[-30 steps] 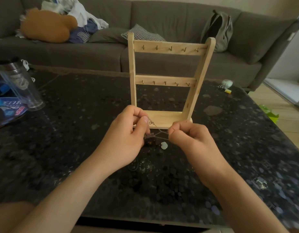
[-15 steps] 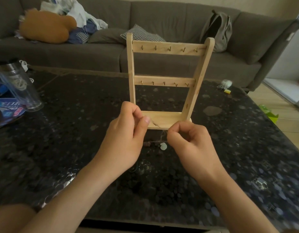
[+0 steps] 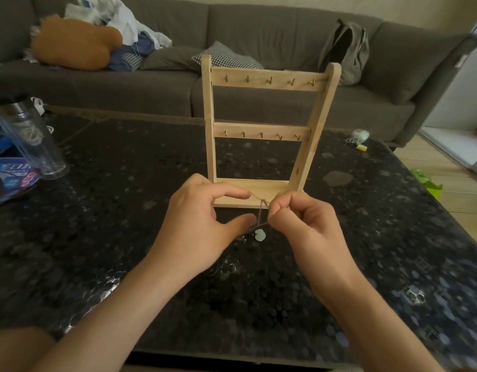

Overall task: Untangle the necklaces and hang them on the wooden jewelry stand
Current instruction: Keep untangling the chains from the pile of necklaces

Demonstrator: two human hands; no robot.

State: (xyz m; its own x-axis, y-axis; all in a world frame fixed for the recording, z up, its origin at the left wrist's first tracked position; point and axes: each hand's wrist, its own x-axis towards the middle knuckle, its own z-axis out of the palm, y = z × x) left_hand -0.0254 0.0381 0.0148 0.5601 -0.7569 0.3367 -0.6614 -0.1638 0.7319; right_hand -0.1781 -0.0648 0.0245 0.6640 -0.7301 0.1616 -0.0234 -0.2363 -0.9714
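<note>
Right hand (image 3: 307,229) in pinch on necklace chain (image 3: 260,214), left hand (image 3: 194,226) spread, near front edge of stand (image 3: 261,129)

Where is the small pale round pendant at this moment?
In the head view, the pale pendant sits centrally between the left hand and right hand, just below the thin chain, in front of the wooden stand.

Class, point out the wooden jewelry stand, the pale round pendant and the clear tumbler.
wooden jewelry stand (image 3: 259,76): head view, top hook bar.
pale round pendant (image 3: 259,234): head view, its centre.
clear tumbler (image 3: 36,146): head view, side wall.
</note>
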